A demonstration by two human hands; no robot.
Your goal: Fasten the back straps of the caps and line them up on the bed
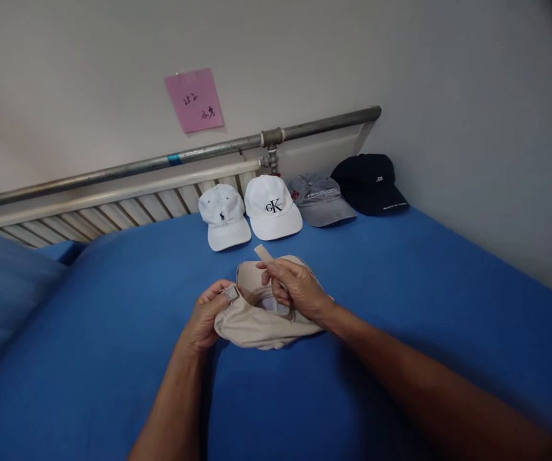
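A beige baseball cap (261, 328) lies on the blue sheet with its back opening turned up and its brim pointing away from me. At the cap's left side, my left hand (203, 320) pinches the edge by a metal buckle (230, 294), the thumb against it. My right hand (300, 288) is closed on the cap's beige strap (263, 253), whose free end sticks up past my fingers. The strap end and the buckle are apart. Part of the brim and the cap's right side are hidden behind my right hand.
Behind stand a white cap with a small horse logo (225, 221), a white cap with letters (273, 208), a grey cap (326, 202) and a black cap (371, 182). A metal pipe (127, 168) and radiator (113, 218) run along the wall, below a pink note (194, 102).
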